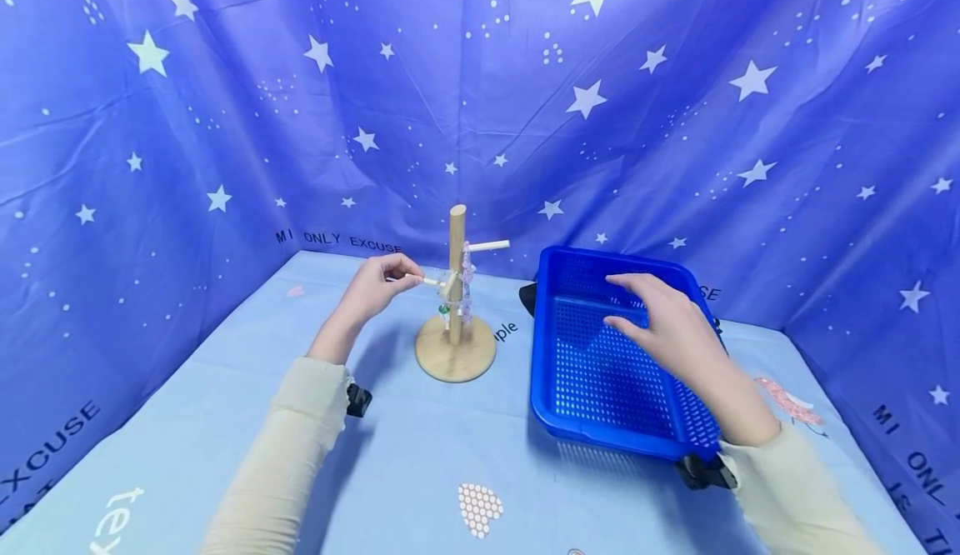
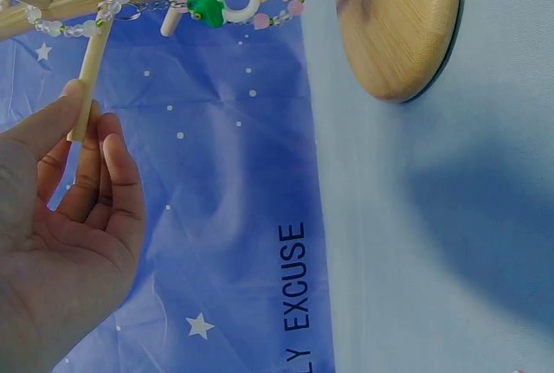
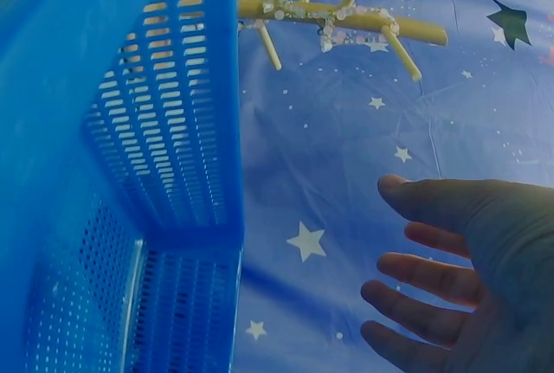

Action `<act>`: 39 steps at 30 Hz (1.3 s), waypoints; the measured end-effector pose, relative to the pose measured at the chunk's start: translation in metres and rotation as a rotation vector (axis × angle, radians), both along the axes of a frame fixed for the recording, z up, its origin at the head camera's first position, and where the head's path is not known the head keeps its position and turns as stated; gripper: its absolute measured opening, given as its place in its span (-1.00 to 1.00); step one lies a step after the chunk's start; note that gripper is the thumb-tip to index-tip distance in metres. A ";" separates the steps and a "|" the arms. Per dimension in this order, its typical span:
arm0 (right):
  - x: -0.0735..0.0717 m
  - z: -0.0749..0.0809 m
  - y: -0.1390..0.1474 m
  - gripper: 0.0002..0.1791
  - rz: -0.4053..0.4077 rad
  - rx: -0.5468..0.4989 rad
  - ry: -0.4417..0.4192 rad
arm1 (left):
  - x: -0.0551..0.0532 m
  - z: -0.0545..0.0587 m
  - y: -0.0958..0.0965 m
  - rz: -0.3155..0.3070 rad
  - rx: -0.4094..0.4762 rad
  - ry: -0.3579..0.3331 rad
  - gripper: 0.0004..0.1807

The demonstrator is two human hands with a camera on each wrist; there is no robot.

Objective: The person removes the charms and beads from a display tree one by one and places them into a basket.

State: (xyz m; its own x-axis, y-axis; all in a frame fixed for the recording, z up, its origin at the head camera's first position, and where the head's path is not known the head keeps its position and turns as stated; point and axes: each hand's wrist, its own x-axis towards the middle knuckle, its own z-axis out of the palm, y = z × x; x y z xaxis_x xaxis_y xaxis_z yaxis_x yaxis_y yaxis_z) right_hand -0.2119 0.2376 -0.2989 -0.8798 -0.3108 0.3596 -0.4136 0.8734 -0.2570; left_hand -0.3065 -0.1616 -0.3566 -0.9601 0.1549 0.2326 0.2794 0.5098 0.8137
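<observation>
A wooden stand (image 1: 457,238) with short side pegs and a round base (image 1: 454,363) stands upright on the table. Strings of clear and pink beads (image 1: 468,267) hang from its pegs. One strand carries a green and white charm (image 2: 227,5), seen in the left wrist view. My left hand (image 1: 378,284) pinches the end of a left-side peg (image 2: 89,87) between thumb and fingers. My right hand (image 1: 671,326) is over the blue plastic basket (image 1: 542,347), its fingers loosely spread and holding nothing.
The basket has perforated walls and stands right of the stand, with a black object (image 1: 528,298) by its left rim. A light blue cloth (image 1: 405,472) covers the table. Behind hangs a blue star-patterned curtain (image 1: 465,80).
</observation>
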 end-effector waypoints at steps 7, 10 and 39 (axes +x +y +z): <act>-0.005 -0.003 -0.012 -0.47 -0.005 -0.052 -0.014 | 0.002 0.000 0.000 -0.006 0.023 -0.005 -0.86; -0.007 -0.004 -0.016 -0.50 0.006 -0.069 -0.006 | 0.001 0.000 0.000 -0.006 0.026 -0.010 -0.86; -0.022 -0.009 -0.065 -0.63 0.083 -0.163 0.006 | -0.001 -0.001 -0.001 -0.007 0.046 -0.031 -0.88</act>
State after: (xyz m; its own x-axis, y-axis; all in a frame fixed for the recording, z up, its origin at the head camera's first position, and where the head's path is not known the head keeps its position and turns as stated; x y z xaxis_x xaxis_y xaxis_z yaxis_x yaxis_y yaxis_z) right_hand -0.2341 0.1721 -0.3082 -0.8510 -0.3198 0.4166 -0.4850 0.7830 -0.3895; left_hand -0.3076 -0.1631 -0.3573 -0.9659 0.1515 0.2100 0.2573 0.4697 0.8445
